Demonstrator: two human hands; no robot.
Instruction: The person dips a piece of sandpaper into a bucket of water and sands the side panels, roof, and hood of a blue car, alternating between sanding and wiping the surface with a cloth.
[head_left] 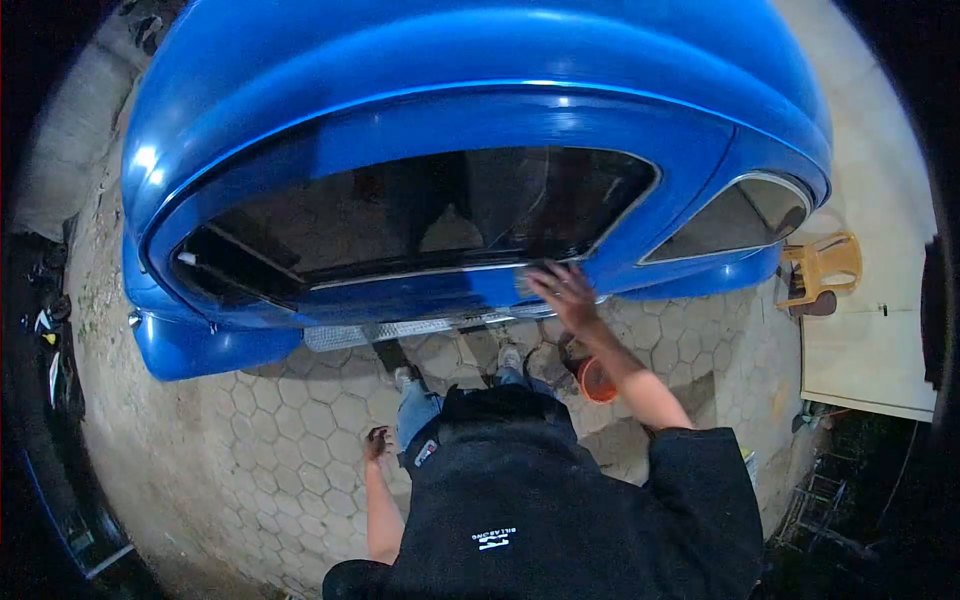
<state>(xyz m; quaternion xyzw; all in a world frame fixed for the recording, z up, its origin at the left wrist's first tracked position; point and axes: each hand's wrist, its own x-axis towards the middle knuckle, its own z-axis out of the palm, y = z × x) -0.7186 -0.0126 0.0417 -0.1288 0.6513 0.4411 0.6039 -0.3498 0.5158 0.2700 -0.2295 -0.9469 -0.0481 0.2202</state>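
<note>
In the head view, my right hand (564,294) reaches forward to the blue car (560,120), at the door just below the side window (400,215). Beneath its fingertips is a small greyish pad (523,281), mostly covered by the fingers and somewhat blurred, flat against the blue paint near the window's lower edge. My left hand (377,442) hangs low beside my left hip, away from the car, its fingers loosely bent and apart with nothing seen in them.
An orange-red bucket (598,381) stands on hexagonal paving (300,440) below my right forearm. A ribbed running board (375,333) runs along the car's lower side. A yellow plastic chair (828,268) stands at right by a pale wall (860,350).
</note>
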